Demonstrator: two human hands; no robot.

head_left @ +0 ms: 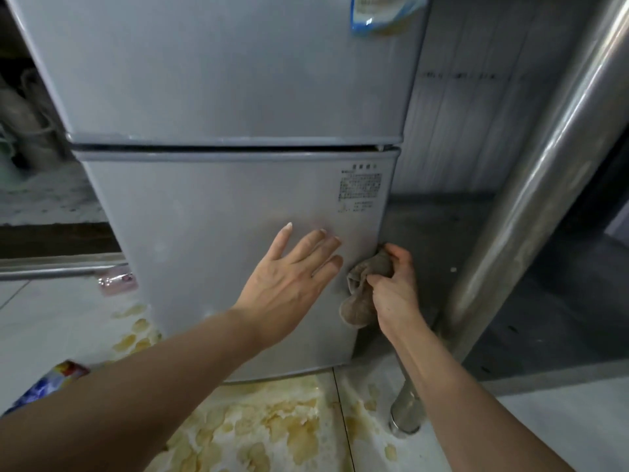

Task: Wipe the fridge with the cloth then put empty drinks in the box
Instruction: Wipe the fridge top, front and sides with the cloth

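Small grey two-door fridge (218, 212), both doors closed. Left hand (289, 277) flat on the lower door, fingers spread, grip released, holding nothing. Right hand (391, 284) at the lower door's right edge, grip clenched around a bunched brown cloth (360, 294); cloth pressed against that edge, loose end hanging down. Printed label (359, 190) on upper right of the lower door. Blue-edged packet (381, 11) stuck on the upper door. Yellowish stains (258, 434) on the tiled floor below. Steel post (531, 185) to the right
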